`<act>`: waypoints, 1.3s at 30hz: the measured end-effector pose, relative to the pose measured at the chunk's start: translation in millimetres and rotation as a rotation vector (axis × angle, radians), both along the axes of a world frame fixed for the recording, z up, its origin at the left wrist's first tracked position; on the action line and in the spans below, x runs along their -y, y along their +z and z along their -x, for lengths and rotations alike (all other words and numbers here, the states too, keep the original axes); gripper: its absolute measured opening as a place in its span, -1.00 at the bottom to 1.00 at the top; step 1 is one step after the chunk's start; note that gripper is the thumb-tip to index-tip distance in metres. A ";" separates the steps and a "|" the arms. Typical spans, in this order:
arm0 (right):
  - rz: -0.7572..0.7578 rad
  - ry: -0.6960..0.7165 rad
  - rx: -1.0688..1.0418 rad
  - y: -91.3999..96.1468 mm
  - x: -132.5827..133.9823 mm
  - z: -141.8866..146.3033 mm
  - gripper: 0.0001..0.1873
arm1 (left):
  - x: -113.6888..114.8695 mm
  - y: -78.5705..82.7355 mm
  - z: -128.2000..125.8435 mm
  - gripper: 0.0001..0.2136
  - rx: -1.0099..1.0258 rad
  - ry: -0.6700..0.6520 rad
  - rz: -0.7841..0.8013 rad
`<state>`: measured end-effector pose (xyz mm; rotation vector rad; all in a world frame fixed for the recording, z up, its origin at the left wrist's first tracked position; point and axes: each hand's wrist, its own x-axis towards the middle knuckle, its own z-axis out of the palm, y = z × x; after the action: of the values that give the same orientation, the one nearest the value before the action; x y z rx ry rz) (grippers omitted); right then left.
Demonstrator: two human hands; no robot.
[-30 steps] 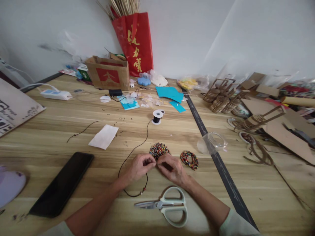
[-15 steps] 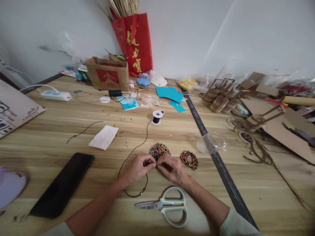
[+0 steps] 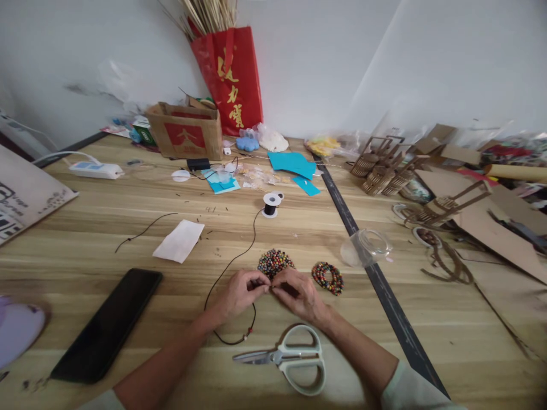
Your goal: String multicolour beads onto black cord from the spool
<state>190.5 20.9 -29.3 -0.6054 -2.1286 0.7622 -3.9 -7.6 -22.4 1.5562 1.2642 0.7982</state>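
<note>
In the head view, the left hand (image 3: 239, 290) and the right hand (image 3: 302, 295) meet over the bench (image 3: 171, 296), nearly fingertip to fingertip. The left fingers (image 3: 258, 292) are pinched together on the black cord (image 3: 255, 228), which rises to them from below. The right fingers (image 3: 282, 277) are also pinched together; whatever sits between them is too small to tell. The cord runs from a white spool (image 3: 270, 205), which stands upright well beyond the fingers, down past the left hand into a loop lying on the nearer side of them. On that loop sit a red bead (image 3: 250, 330) and a pale bead (image 3: 245, 337).

Just beyond the fingers lies a heap of multicoloured beads (image 3: 276, 259), partly covered by the hands; contact is unclear. A beaded ring (image 3: 337, 282) lies to the right of the right fingers, near them but apart. On the person's side of the fingers, green-handled scissors (image 3: 276, 356) lie flat, blades pointing left.

Farther left of the fingers are a black phone (image 3: 109, 324), a piece of white paper (image 3: 178, 241) and a short dark cord (image 3: 145, 232). Right of the fingers and farther off, past the beaded ring, lies a clear container (image 3: 361, 249). Well beyond the fingers stand a cardboard box (image 3: 186, 134) and a red bag (image 3: 239, 80), with blue sheets (image 3: 293, 164) nearer than both.
</note>
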 end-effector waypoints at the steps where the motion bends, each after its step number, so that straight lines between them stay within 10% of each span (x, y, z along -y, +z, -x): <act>1: 0.001 -0.007 0.001 -0.2 0.0 0.0 -0.89 | -0.1 -0.7 0.1 -0.86 0.006 -0.006 -0.001; 39: -0.104 0.080 -0.022 3.9 2.0 -4.2 -0.91 | -0.9 0.6 5.1 -0.69 0.043 0.014 -0.049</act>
<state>194.7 18.9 -25.4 -0.4565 -2.1679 0.6935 -9.0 -6.7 -21.8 1.5619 1.2339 0.8730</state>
